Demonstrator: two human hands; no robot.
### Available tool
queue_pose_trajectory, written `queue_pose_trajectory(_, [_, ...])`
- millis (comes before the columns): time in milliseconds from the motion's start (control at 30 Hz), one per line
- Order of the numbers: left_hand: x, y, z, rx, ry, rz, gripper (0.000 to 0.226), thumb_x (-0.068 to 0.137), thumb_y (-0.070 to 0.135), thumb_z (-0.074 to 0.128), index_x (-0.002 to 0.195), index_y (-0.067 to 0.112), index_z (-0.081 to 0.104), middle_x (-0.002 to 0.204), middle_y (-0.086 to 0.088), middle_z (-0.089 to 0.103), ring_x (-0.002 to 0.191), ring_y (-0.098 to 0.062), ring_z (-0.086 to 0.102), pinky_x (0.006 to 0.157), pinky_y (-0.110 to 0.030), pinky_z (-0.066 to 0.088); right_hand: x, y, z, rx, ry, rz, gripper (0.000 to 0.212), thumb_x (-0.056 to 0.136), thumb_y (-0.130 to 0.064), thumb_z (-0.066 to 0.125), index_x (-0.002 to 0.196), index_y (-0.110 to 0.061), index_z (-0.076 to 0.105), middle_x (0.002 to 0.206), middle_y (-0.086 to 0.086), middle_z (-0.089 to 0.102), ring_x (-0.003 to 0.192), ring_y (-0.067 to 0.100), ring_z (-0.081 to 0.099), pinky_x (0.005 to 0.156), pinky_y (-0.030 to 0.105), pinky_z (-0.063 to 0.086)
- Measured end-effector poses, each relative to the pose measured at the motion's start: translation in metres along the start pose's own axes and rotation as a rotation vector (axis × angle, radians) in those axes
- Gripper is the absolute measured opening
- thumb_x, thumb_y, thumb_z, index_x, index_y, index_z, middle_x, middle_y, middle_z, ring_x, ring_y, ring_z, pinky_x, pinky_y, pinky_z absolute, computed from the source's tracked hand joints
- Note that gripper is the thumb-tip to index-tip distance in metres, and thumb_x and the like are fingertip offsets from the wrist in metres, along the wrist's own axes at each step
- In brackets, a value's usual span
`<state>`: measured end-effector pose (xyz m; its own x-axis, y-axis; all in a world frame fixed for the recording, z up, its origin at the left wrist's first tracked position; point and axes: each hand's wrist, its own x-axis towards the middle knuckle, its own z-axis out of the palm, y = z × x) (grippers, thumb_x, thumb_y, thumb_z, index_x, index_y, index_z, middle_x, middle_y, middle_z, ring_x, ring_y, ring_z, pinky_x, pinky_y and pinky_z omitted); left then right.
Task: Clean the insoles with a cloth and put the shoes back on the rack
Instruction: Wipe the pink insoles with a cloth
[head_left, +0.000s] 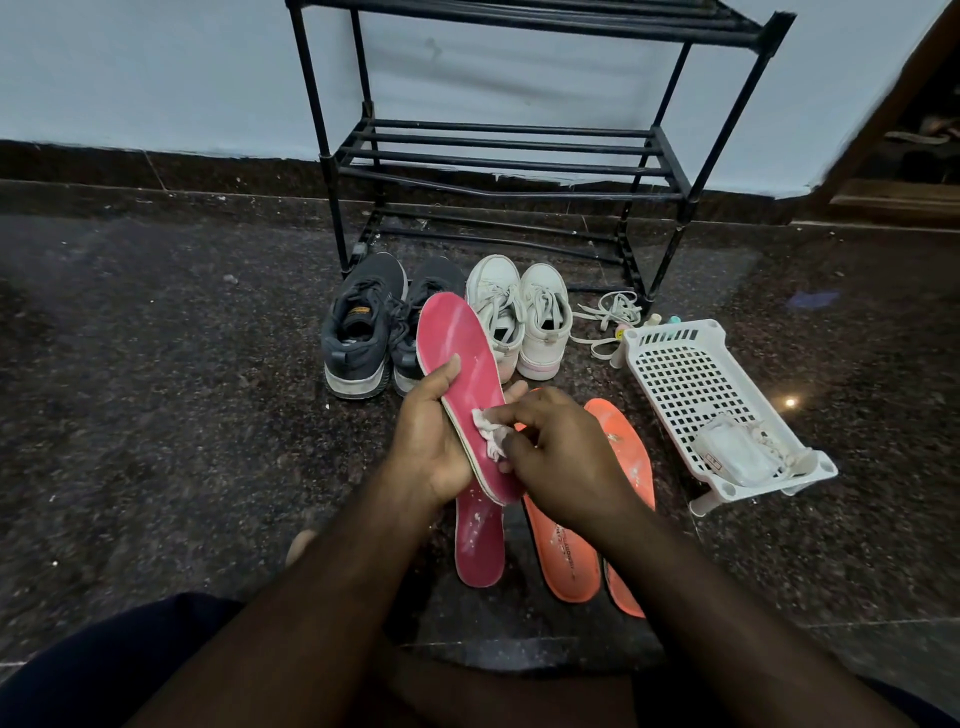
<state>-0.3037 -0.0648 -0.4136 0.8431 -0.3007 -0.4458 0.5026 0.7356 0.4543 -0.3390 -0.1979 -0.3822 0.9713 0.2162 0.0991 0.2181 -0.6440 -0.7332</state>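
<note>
Holding the pink insole up in my left hand, heel nearest me and toe pointing toward the rack, I pinch the cloth in my right hand near the heel, so I judge the wipe runs toeward.

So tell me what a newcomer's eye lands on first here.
First, the pink insole at the centre, held up by the left hand while the right hand presses a white cloth on it. Next, two orange insoles on the dark floor to the right, beside a white basket. Behind stand grey shoes and white shoes before a black rack.
</note>
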Motion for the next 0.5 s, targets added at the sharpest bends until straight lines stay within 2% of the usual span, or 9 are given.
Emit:
queue_pose_trajectory(133, [-0.002, -0.008, 0.003, 0.024, -0.003, -0.011, 0.073, 0.1, 0.06, 0.037, 0.129, -0.003, 0.061, 0.119, -0.02, 0.07, 0.102, -0.03, 0.071, 0.09, -0.043, 0.049, 0.001, -0.001, -0.004, -0.033, -0.026, -0.001, 0.036, 0.08, -0.007, 0.07, 0.115, -0.018, 0.073, 0.099, 0.0, 0.058, 0.094, 0.016, 0.059, 0.088, 0.025, 0.046])
queue_pose_trajectory(200, [-0.004, -0.014, 0.005, 0.041, -0.002, -0.027, 0.083, 0.099, 0.069, 0.027, 0.119, -0.002, 0.066, 0.114, -0.02, 0.073, 0.099, -0.029, 0.073, 0.097, -0.045, 0.051, 0.0, 0.001, -0.001, -0.144, -0.036, -0.067, 0.031, 0.082, -0.008, 0.068, 0.112, -0.016, 0.074, 0.099, 0.006, 0.062, 0.095, 0.02, 0.059, 0.087, 0.032, 0.046])
queue_pose_trajectory(267, [-0.003, -0.019, 0.007, 0.049, 0.023, -0.038, 0.091, 0.095, 0.075, 0.023, 0.115, -0.002, 0.067, 0.11, -0.022, 0.073, 0.105, -0.032, 0.069, 0.114, -0.049, 0.039, 0.001, 0.003, 0.004, -0.258, -0.064, -0.109, 0.023, 0.084, -0.012, 0.064, 0.103, -0.014, 0.076, 0.095, 0.009, 0.064, 0.093, 0.027, 0.06, 0.082, 0.04, 0.048])
queue_pose_trajectory(333, [-0.001, -0.019, 0.006, 0.027, 0.062, -0.045, 0.092, 0.094, 0.078, 0.025, 0.116, -0.001, 0.068, 0.113, -0.023, 0.072, 0.108, -0.033, 0.067, 0.117, -0.052, 0.035, 0.0, 0.001, 0.004, -0.315, -0.153, -0.107, 0.016, 0.085, -0.014, 0.062, 0.095, -0.013, 0.075, 0.091, 0.009, 0.065, 0.091, 0.028, 0.061, 0.08, 0.042, 0.047])
queue_pose_trajectory(400, [0.003, -0.016, 0.003, 0.011, 0.107, -0.034, 0.09, 0.094, 0.078, 0.028, 0.113, -0.001, 0.068, 0.112, -0.023, 0.072, 0.099, -0.033, 0.071, 0.105, -0.053, 0.046, -0.002, 0.001, 0.003, -0.308, -0.226, -0.097, 0.012, 0.084, -0.014, 0.062, 0.088, -0.016, 0.073, 0.089, 0.007, 0.067, 0.089, 0.025, 0.062, 0.079, 0.04, 0.048])
queue_pose_trajectory(467, [0.004, -0.014, 0.003, 0.041, 0.128, -0.026, 0.089, 0.095, 0.076, 0.028, 0.104, -0.001, 0.07, 0.096, -0.021, 0.072, 0.085, -0.031, 0.071, 0.09, -0.047, 0.051, -0.001, 0.002, 0.001, -0.26, -0.161, -0.087, 0.013, 0.084, -0.013, 0.063, 0.089, -0.017, 0.073, 0.09, 0.005, 0.066, 0.089, 0.024, 0.062, 0.08, 0.041, 0.049])
queue_pose_trajectory(500, [0.003, -0.014, 0.003, 0.049, 0.116, -0.028, 0.089, 0.095, 0.076, 0.028, 0.099, -0.002, 0.071, 0.091, -0.02, 0.072, 0.084, -0.031, 0.069, 0.088, -0.044, 0.051, 0.001, 0.002, 0.001, -0.245, -0.09, -0.1, 0.013, 0.084, -0.013, 0.063, 0.091, -0.015, 0.074, 0.091, 0.005, 0.064, 0.089, 0.025, 0.061, 0.079, 0.042, 0.049])
